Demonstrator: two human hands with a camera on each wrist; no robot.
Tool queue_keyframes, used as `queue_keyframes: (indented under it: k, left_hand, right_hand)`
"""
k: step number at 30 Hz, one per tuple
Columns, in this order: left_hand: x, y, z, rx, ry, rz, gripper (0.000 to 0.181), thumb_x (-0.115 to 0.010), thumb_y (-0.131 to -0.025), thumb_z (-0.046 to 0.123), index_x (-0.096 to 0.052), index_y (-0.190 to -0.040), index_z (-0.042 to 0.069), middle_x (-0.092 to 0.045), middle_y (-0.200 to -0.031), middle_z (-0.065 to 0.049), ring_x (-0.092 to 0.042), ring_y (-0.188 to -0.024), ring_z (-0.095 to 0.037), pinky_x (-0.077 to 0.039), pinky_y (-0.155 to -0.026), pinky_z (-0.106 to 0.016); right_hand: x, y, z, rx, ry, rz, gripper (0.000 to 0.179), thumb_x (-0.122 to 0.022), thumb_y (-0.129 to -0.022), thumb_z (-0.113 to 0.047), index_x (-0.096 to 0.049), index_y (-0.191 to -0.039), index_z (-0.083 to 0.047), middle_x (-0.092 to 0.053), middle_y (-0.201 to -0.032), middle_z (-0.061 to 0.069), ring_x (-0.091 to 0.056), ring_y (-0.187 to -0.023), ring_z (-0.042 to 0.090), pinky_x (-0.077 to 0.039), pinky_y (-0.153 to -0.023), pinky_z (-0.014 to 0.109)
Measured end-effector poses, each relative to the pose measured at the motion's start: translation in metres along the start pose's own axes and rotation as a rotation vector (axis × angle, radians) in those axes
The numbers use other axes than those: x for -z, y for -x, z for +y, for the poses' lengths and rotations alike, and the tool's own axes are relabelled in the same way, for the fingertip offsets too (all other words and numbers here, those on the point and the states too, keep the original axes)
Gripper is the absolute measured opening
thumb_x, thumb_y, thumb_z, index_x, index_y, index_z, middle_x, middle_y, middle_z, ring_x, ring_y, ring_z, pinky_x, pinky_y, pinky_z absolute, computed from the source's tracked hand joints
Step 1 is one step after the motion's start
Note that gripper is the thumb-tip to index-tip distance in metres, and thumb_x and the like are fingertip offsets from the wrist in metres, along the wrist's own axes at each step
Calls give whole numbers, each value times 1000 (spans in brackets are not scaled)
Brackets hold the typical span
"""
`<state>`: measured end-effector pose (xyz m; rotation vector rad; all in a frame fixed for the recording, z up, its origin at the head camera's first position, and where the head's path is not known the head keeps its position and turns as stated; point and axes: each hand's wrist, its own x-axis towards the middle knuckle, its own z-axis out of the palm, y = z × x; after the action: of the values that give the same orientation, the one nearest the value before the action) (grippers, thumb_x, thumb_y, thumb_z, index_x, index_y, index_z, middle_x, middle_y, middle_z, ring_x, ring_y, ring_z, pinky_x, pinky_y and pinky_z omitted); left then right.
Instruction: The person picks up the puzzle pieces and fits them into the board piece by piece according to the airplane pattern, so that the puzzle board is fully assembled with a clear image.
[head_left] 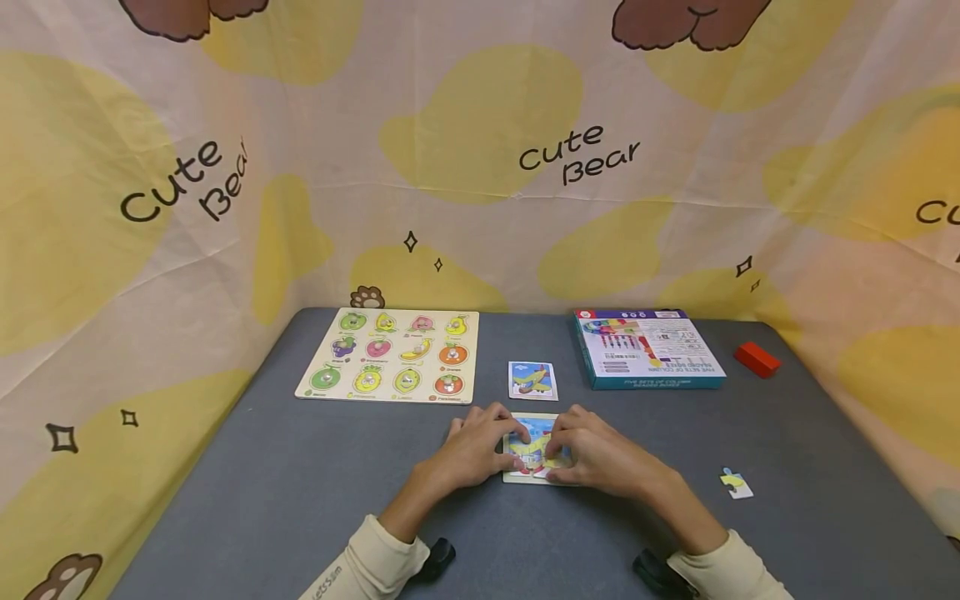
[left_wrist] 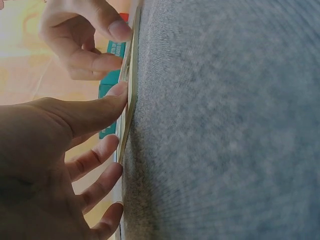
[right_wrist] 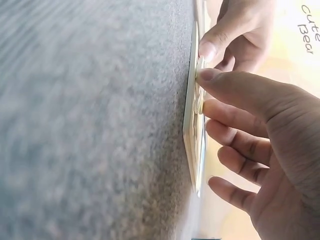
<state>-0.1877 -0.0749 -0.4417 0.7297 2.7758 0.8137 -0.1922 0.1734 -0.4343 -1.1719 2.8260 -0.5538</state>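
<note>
Low in the middle of the head view lies a small jigsaw puzzle board [head_left: 517, 479] with a blue and yellow picture. My left hand [head_left: 474, 446] rests on its left side, thumb and fingertips touching the pieces. On the right side, my right hand [head_left: 600, 450] pinches a puzzle piece [right_wrist: 199, 106] between thumb and index finger, close against the board. Fingers cover part of the picture. In the left wrist view the board [left_wrist: 133, 75] is seen edge-on, both thumbs at its near side. A loose puzzle piece [head_left: 737, 483] lies apart on the right.
Behind the board lies a picture card [head_left: 532, 381] with a yellow aeroplane. A fruit board [head_left: 386, 354] is at the back left. A flat game box [head_left: 648, 350] and a red block [head_left: 757, 359] stand at the back right. A printed curtain [head_left: 480, 225] encloses the grey table [head_left: 315, 500].
</note>
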Motion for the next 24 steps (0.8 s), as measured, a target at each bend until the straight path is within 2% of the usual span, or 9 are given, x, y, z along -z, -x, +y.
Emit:
queue_keyframes:
  k: [4,13,20,24]
  left_hand:
    - [0,0,0,-2,0,-6,25,-80,-97,28,-75,-121,27,-58,-127,3,-49,-112,-21,-32,-87,-45]
    - [2,1,0,-3,-4,-11,26,-80,-96,25,-75,-122,27,-57,-128,3,-49,-112,-21,-32,-87,-44]
    - [3,1,0,-5,3,-13,26,-80,-96,24,-76,-122,26,-57,-128,2,-49,-112,-22,-32,-86,-44]
    - [3,1,-1,-7,3,-11,26,-80,-96,24,-76,-122,26,-58,-128,1,-49,-112,-22,-33,-86,-44]
  right_hand:
    - [-1,-2,-2,-9,-17,-8,16,-89,-87,-32,-82,-96,-20,-67,-100,-11,-49,-97,8,-45,-84,33]
    - [-2,-3,-1,-22,-23,-16,17,-87,-89,-30,-84,-102,-20,-68,-103,-12,-52,-102,9,-48,-90,38]
    - [-2,-4,0,14,-34,-8,12,-84,-93,-28,-85,-103,-21,-69,-100,-12,-53,-98,10,-47,-86,35]
    - [-1,-4,-1,-14,-46,-25,13,-84,-93,-27,-85,-105,-23,-69,-102,-12,-52,-98,8,-46,-85,34]
